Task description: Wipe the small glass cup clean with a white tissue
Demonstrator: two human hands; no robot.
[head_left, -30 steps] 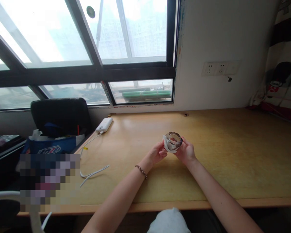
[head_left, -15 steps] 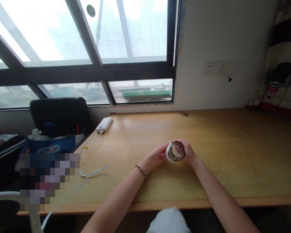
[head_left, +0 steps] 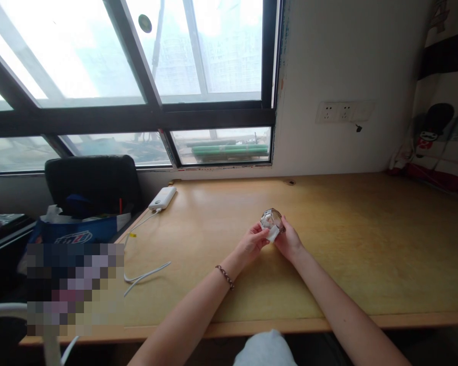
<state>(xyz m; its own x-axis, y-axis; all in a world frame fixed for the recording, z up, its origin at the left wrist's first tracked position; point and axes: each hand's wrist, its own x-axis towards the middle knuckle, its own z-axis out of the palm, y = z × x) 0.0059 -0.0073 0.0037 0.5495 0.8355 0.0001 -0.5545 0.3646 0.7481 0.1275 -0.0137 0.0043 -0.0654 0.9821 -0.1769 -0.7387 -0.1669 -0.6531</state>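
A brownish, see-through glass cup (head_left: 275,214) is held above the table (head_left: 339,244), tilted in my two hands. My right hand (head_left: 290,241) grips it from the right and below, its fingers partly hidden behind it. On the near left side, my left hand (head_left: 252,241) pinches a white tissue (head_left: 273,233) against the cup, the thumb lying on top. A braided bracelet (head_left: 225,277) is on my left wrist.
A white power bank (head_left: 162,199) with a white cable (head_left: 147,273) lies on the table's left side. Beyond that edge are a black chair (head_left: 93,175) and a blue bag (head_left: 68,231). A wall with sockets (head_left: 336,112) and a window stand behind.
The cup has been turned, so its round opening no longer faces me, and it has moved slightly up and away. My left thumb now lies over the tissue on the near side.
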